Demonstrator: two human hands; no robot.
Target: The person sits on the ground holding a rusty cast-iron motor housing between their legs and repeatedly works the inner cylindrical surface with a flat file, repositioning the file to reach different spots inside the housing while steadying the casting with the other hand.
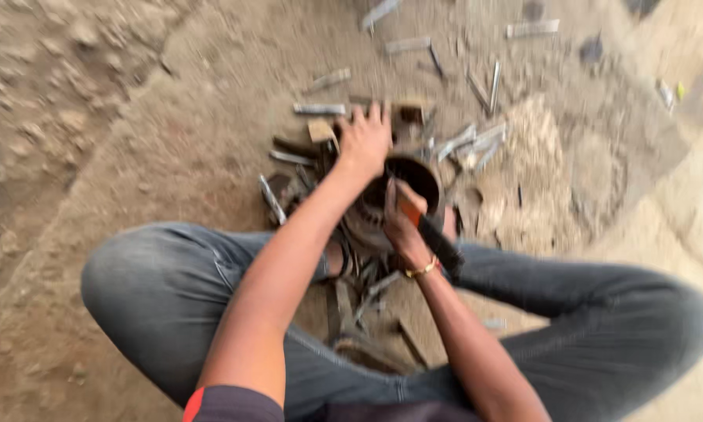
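This looks like an open-air repair workshop on bare dirt ground (93, 117), because many metal strips (320, 109) and scrap parts (477, 141) lie scattered around.

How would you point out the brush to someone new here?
Start at the round dark metal housing on the dirt between the person's knees. The right hand grips the brush at its near rim. Unlike the scattered grey metal strips, it has an orange handle and black bristles.

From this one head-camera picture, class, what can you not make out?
- Tool in right hand: motion blur; orange handle, dark bristly end only.
- Inside of round metal housing: dark, blurred.
- Left hand hides what lies beneath.
- Scattered metal strips: blurred.
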